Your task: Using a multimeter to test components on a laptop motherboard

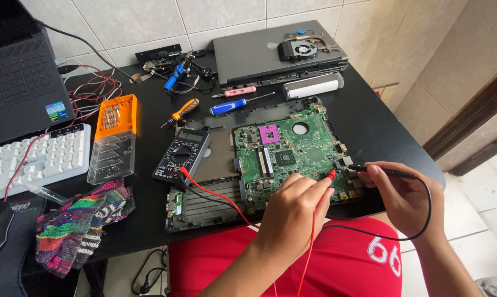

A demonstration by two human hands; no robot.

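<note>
The green laptop circuit board (292, 157) lay at table centre. The slim red probe (330, 175) was pinched by the left hand (292, 212), the slim black probe (369, 169) by the right hand (405, 195) at three o'clock; tips were best kept steady and apart.

Even, soft daylight; frame sharp throughout.
Black table (369, 126) shows faint sheen at right side, no hard glare. Shadows weak, short beneath the left hand (292, 212). Wall tiles (149, 22) bright. Mild wide-angle stretch at edges; lower-left corner darker.

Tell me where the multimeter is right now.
In the head view, the black multimeter lies on the black table, left of the green circuit board and right of the clear bit case.
</note>
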